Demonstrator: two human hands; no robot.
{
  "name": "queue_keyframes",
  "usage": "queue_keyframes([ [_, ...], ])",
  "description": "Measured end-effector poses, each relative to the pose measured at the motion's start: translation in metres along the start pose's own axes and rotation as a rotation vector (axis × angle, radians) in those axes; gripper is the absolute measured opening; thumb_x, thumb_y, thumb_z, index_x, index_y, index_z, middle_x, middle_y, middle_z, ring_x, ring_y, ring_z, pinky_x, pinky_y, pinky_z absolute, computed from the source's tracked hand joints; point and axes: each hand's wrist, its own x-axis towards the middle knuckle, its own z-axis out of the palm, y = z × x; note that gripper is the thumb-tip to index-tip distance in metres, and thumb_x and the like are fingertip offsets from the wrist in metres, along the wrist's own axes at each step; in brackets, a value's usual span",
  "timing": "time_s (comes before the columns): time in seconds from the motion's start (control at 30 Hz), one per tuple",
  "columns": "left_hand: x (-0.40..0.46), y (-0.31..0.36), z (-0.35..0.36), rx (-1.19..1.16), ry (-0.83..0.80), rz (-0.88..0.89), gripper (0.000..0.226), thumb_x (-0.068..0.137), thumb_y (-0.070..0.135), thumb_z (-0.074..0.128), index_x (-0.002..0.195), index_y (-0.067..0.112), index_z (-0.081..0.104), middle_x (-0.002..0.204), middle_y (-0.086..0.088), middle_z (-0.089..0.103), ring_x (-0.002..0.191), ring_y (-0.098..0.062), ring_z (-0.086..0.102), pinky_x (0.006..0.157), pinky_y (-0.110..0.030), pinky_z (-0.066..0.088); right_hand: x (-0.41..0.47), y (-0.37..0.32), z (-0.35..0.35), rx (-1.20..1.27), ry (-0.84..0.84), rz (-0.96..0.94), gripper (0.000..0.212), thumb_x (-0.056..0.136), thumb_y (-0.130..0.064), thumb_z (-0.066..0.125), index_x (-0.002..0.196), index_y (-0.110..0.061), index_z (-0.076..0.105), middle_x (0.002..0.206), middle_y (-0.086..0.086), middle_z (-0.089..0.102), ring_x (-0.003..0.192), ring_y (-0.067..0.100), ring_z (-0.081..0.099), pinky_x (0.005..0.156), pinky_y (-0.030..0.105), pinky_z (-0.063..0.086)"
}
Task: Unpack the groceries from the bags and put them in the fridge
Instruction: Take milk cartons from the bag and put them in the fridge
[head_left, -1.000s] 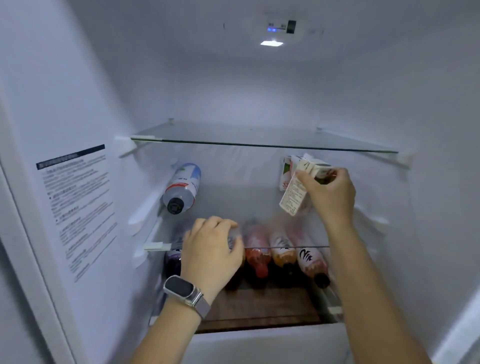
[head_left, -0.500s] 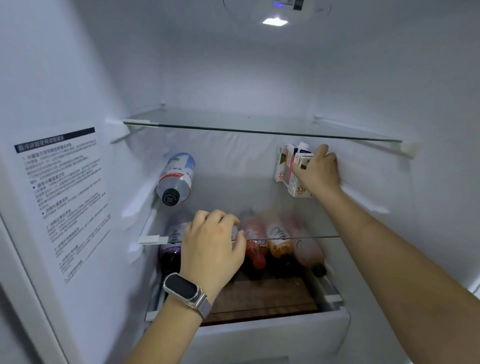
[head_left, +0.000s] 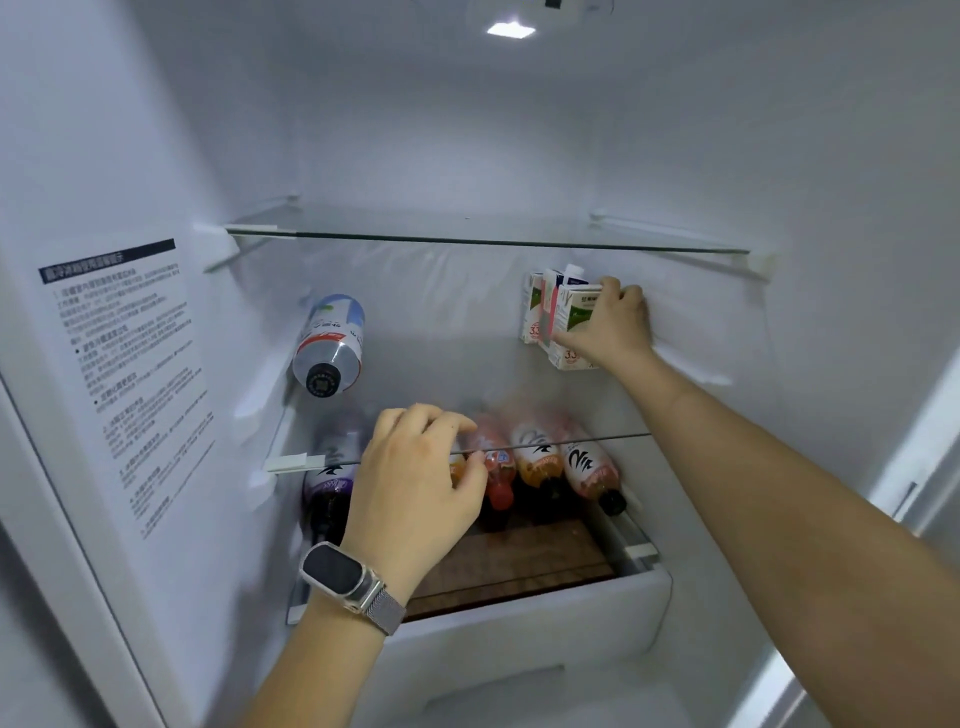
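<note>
I look into an open fridge. My right hand (head_left: 610, 327) grips a small white and green milk carton (head_left: 574, 325) standing on the middle glass shelf (head_left: 441, 405) at the back right, beside two more cartons (head_left: 540, 306). My left hand (head_left: 415, 483), with a watch on the wrist, hovers at the front edge of that shelf with its fingers loosely curled and holds nothing. A water bottle (head_left: 330, 345) lies on its side at the shelf's left.
Several drink bottles (head_left: 540, 457) lie side by side under the middle shelf, above a brown wooden-looking drawer top (head_left: 519, 566). The upper glass shelf (head_left: 488, 228) bears nothing. A printed label (head_left: 124, 374) covers the left wall. The fridge's right edge runs along the frame's right side.
My right hand carried the carton from mid-air back to the right rear of the shelf and stood it upright beside the other cartons. My left hand stayed near the shelf's front edge.
</note>
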Motion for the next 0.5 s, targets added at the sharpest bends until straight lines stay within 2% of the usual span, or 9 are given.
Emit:
queue_keyframes([
  [0.1, 0.000, 0.004, 0.001, -0.050, 0.012, 0.011, 0.023, 0.082, 0.029, 0.062, 0.104, 0.025, 0.067, 0.103, 0.009, 0.058, 0.103, -0.014, 0.045, 0.088, -0.025, 0.041, -0.010, -0.004, -0.019, -0.046, 0.043, -0.069, 0.084, 0.073, -0.043, 0.074, 0.140, -0.011, 0.034, 0.132, 0.018, 0.041, 0.113, 0.036, 0.052, 0.093, 0.042, 0.048],
  [0.17, 0.001, 0.006, 0.002, -0.079, 0.005, 0.015, 0.023, 0.083, 0.029, 0.062, 0.105, 0.025, 0.066, 0.108, 0.009, 0.053, 0.104, -0.012, 0.046, 0.084, -0.023, 0.040, -0.021, -0.009, -0.032, -0.035, 0.047, -0.088, 0.067, 0.079, -0.039, 0.067, 0.134, -0.012, 0.041, 0.130, 0.014, 0.046, 0.109, 0.034, 0.055, 0.087, 0.040, 0.049],
  [0.23, 0.003, 0.007, 0.003, -0.122, -0.004, 0.020, 0.023, 0.083, 0.029, 0.063, 0.106, 0.025, 0.065, 0.112, 0.009, 0.050, 0.106, -0.011, 0.049, 0.084, -0.021, 0.038, -0.038, -0.014, -0.044, 0.008, 0.076, -0.107, 0.037, 0.081, -0.037, 0.062, 0.111, -0.016, 0.056, 0.113, 0.007, 0.061, 0.098, 0.028, 0.061, 0.079, 0.037, 0.051],
  [0.3, 0.004, 0.010, 0.004, -0.156, -0.024, 0.028, 0.025, 0.084, 0.031, 0.061, 0.109, 0.026, 0.064, 0.111, 0.011, 0.049, 0.101, -0.010, 0.053, 0.081, -0.021, 0.040, -0.059, -0.020, -0.055, 0.075, 0.082, -0.111, 0.013, 0.082, -0.037, 0.059, 0.081, -0.023, 0.060, 0.092, 0.001, 0.069, 0.087, 0.023, 0.065, 0.073, 0.037, 0.055],
  [0.37, 0.005, 0.014, 0.008, -0.170, -0.054, 0.032, 0.027, 0.085, 0.032, 0.060, 0.112, 0.027, 0.062, 0.111, 0.012, 0.050, 0.098, -0.009, 0.055, 0.078, -0.019, 0.039, -0.084, -0.023, -0.064, 0.089, 0.002, -0.098, 0.022, 0.083, -0.037, 0.060, 0.063, -0.028, 0.056, 0.082, -0.003, 0.068, 0.083, 0.021, 0.064, 0.071, 0.034, 0.054],
  [0.43, 0.002, 0.018, 0.011, -0.186, -0.073, 0.044, 0.027, 0.086, 0.032, 0.059, 0.112, 0.027, 0.062, 0.112, 0.011, 0.052, 0.099, -0.010, 0.056, 0.079, -0.020, 0.039, -0.109, -0.022, -0.070, 0.039, -0.116, -0.085, 0.017, 0.082, -0.037, 0.062, 0.067, -0.029, 0.058, 0.082, -0.007, 0.063, 0.084, 0.017, 0.061, 0.068, 0.028, 0.048],
  [0.5, -0.003, 0.021, 0.015, -0.203, -0.108, 0.072, 0.027, 0.086, 0.033, 0.058, 0.112, 0.027, 0.063, 0.111, 0.011, 0.054, 0.100, -0.012, 0.057, 0.083, -0.024, 0.044, -0.135, -0.014, -0.073, 0.025, -0.214, -0.066, 0.009, 0.081, -0.038, 0.064, 0.084, -0.029, 0.062, 0.086, -0.009, 0.062, 0.085, 0.014, 0.060, 0.070, 0.028, 0.049],
])
